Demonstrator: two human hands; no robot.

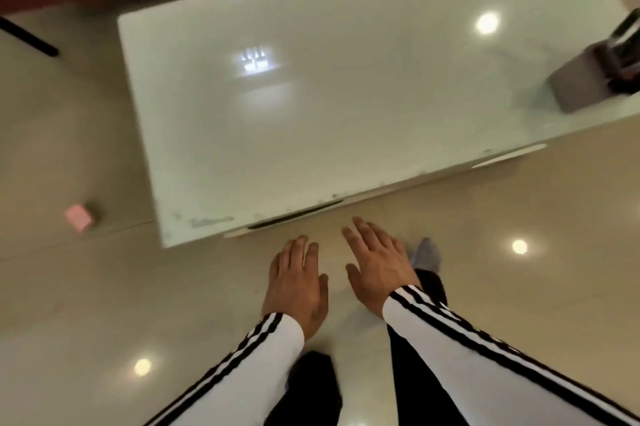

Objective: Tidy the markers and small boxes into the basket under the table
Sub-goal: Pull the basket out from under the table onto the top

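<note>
Hovering palm-down over the floor just before the white counter (311,107), the left hand (296,283) and right hand (379,270) are both spread and empty. One small pink box (79,217) lies on the floor, well off to their left.

Both arms reach forward and down, in white sleeves with black stripes. The left hand (298,283) is palm down, fingers loosely together, holding nothing. The right hand (375,266) sits just beside it, palm down, fingers spread, empty. The hands do not touch.
</note>
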